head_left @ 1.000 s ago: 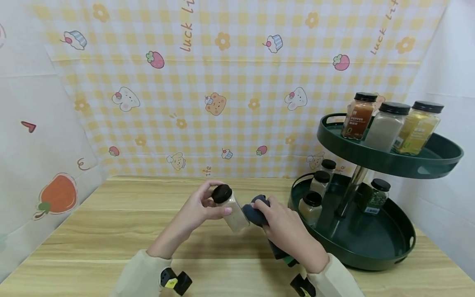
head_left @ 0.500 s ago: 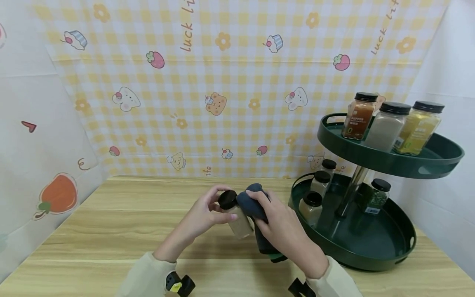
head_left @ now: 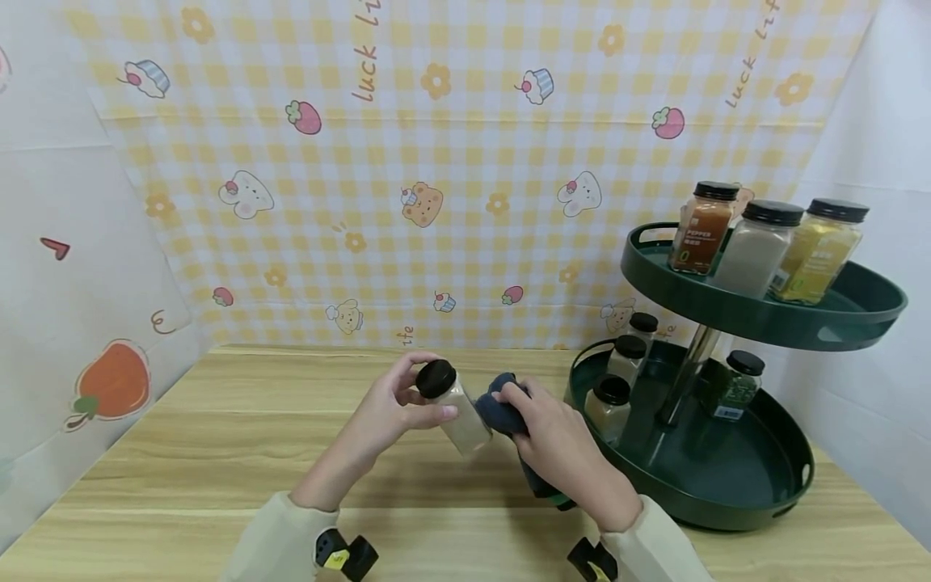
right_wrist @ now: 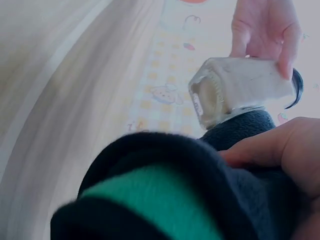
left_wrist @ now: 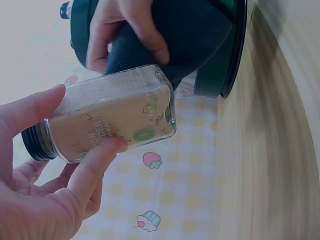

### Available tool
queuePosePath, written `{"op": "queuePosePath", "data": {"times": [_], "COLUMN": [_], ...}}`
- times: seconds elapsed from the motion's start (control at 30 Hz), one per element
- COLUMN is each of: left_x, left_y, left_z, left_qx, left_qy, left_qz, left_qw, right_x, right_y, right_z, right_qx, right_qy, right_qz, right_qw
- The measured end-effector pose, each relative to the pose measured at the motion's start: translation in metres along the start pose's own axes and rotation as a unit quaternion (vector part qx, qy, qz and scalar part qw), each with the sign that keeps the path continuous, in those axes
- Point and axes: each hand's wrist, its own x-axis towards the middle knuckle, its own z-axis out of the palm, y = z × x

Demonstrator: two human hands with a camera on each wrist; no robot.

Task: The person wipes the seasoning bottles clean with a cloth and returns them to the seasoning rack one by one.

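Note:
My left hand [head_left: 393, 402] grips a clear glass spice jar [head_left: 461, 420] near its black lid, thumb on one side and fingers on the other. The jar is tilted, lid toward the upper left, and holds pale tan powder; the left wrist view shows white lettering and a green mark on its glass [left_wrist: 110, 112]. My right hand [head_left: 556, 432] grips a bunched dark blue cloth [head_left: 502, 404] with a green part hanging lower down. In the right wrist view the cloth [right_wrist: 240, 129] lies against the jar's side.
A two-tier dark green rack [head_left: 764, 311] stands at the right, close to my right hand. Its top tier holds a red-brown pepper jar [head_left: 702, 230], a grey-white jar [head_left: 756, 250] and a yellow jar [head_left: 818, 255]. Several black-lidded jars stand below. A patterned cloth backdrop [head_left: 465, 162] hangs behind the wooden table [head_left: 254, 420].
Half a second ago the cloth covered the jar's upper side near the lid. Now my right hand has drawn it down toward the base, and the jar has shifted slightly left and tilted further.

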Motion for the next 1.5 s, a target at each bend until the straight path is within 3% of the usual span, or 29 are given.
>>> {"op": "queuePosePath", "data": {"times": [0.17, 0.47, 0.67, 0.87, 1.17, 1.3, 1.5], "left_x": [0.001, 0.0, 0.0, 0.0, 0.0, 0.001, 0.0], "left_y": [0.0, -0.002, -0.003, -0.004, -0.004, -0.004, -0.004], "left_z": [0.0, 0.006, 0.011, 0.011, 0.005, 0.005, 0.006], "left_qx": [0.0, 0.025, 0.049, 0.044, 0.024, 0.022, 0.04], "left_qy": [0.0, -0.002, 0.003, 0.003, 0.004, -0.003, -0.005], "left_qz": [-0.001, -0.017, -0.021, -0.023, -0.023, -0.026, -0.025], "left_qw": [1.0, 0.9995, 0.9985, 0.9988, 0.9994, 0.9994, 0.9989], "right_x": [-0.001, -0.001, -0.001, 0.0, -0.001, -0.001, -0.001], "right_y": [0.003, -0.008, -0.013, -0.011, 0.003, 0.005, -0.002], "right_z": [0.002, -0.003, -0.006, -0.007, 0.003, 0.006, 0.001], "right_qx": [-0.016, 0.05, 0.063, 0.047, -0.05, -0.038, 0.028], "right_qy": [-0.009, 0.011, 0.035, -0.003, -0.087, -0.094, -0.061], "right_qz": [0.001, 0.008, 0.0, 0.001, -0.008, -0.004, 0.007], "right_qw": [1.0, 0.999, 0.997, 0.999, 0.995, 0.995, 0.998]}}
